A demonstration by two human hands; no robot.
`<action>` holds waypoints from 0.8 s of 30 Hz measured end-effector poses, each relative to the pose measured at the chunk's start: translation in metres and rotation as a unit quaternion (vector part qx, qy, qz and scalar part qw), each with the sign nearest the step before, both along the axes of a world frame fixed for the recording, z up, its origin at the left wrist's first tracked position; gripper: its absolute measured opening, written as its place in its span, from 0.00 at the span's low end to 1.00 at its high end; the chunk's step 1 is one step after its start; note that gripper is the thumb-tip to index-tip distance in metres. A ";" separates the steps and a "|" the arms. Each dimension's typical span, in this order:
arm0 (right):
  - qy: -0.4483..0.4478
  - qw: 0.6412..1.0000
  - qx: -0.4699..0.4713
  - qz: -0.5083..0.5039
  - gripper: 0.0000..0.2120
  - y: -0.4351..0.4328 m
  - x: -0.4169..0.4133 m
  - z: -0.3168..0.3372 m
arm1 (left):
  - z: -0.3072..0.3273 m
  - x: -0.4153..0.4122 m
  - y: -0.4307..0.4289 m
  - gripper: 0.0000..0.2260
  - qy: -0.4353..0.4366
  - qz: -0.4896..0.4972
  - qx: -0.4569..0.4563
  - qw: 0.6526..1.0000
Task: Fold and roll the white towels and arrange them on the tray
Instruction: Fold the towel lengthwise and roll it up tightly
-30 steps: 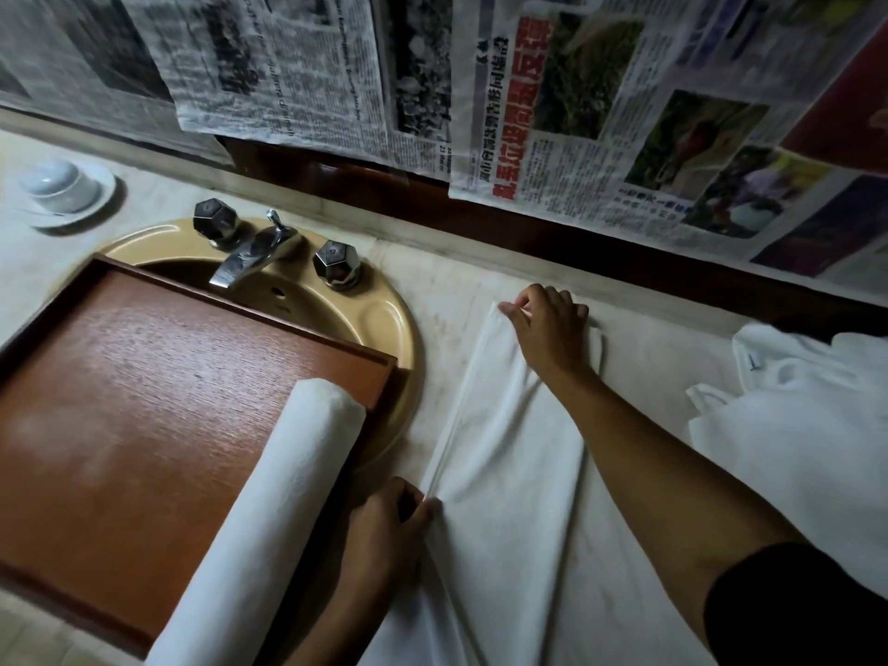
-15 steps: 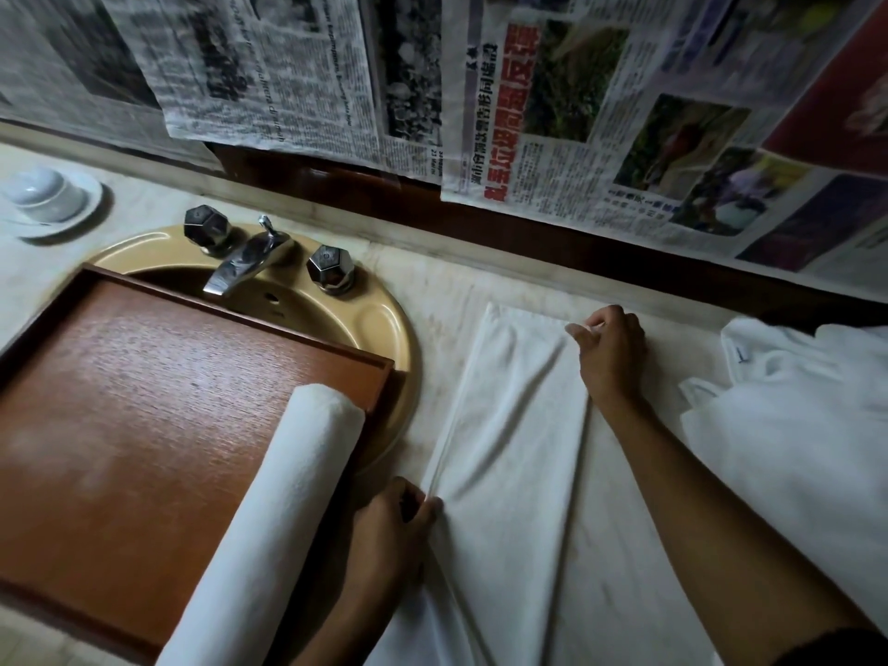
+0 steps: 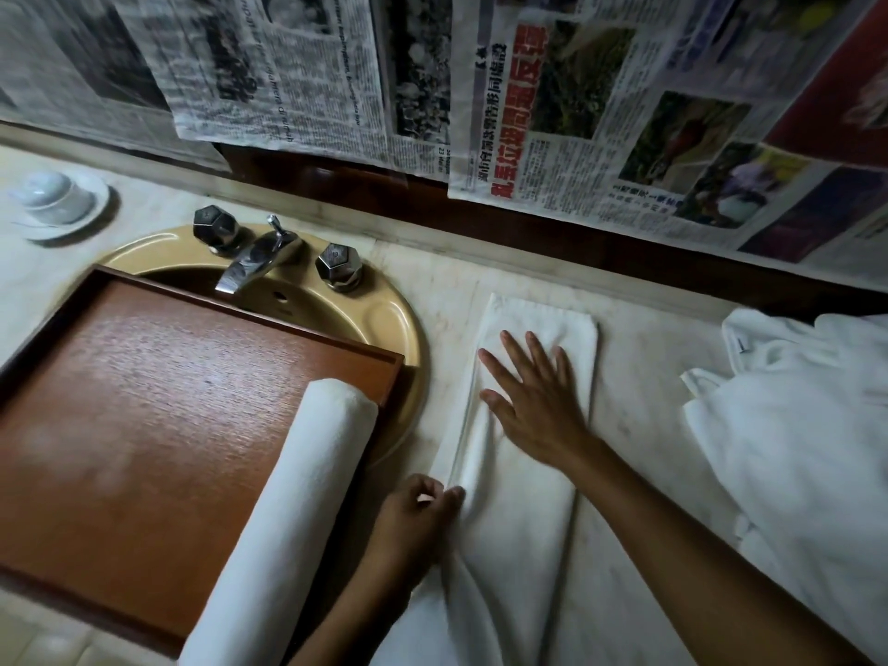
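counter (image 3: 648, 358) | tray (image 3: 144, 401) — one rolled towel (image 3: 298, 497) | left hand (image 3: 413, 521) pinches folded towel (image 3: 524, 521) | right hand (image 3: 538, 406) flat

Right hand (image 3: 533, 413): a second ago it grips the far left corner of the folded towel (image 3: 521, 516). Half a second ago it is curled at the far right corner. It now holds neither corner and lies palm-down on the far half of the cloth, with fingers (image 3: 516, 360) straight and spread.

Folded towel, far end: earlier partly covered by the gripping hand. It now lies uncovered beyond the fingertips, flat on the desk (image 3: 644, 377), with both far corners showing.
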State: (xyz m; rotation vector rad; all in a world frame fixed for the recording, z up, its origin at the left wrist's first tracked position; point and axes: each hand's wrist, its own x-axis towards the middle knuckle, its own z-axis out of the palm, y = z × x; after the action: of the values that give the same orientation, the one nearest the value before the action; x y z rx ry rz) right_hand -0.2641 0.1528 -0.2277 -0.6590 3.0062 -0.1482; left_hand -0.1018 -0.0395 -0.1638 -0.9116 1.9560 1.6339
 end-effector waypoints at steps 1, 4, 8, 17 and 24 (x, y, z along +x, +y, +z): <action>0.000 1.000 0.000 -0.002 0.29 -0.001 0.001 0.000 | -0.004 0.004 -0.002 0.10 0.034 -0.043 -0.077 0.995; -0.007 1.000 -0.004 -0.004 0.29 -0.002 0.003 0.001 | -0.008 0.015 -0.007 0.10 0.117 -0.108 -0.232 0.960; -0.026 1.000 -0.015 -0.003 0.29 -0.004 0.000 0.007 | -0.009 0.012 -0.007 0.09 0.110 -0.140 -0.269 0.946; -0.022 0.939 -0.109 -0.325 0.19 0.048 -0.072 0.031 | 0.002 -0.049 0.005 0.04 0.154 -0.149 -0.293 0.932; -0.068 0.908 -0.250 -0.330 0.11 0.067 -0.096 0.041 | -0.001 -0.055 0.006 0.05 0.142 -0.079 -0.298 0.941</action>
State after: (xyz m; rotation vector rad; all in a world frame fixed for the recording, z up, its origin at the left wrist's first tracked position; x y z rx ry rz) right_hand -0.3598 0.2195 -0.1866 0.3832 2.9138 -0.9636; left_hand -0.1573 -0.0331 -0.1645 -0.7136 2.7260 1.1388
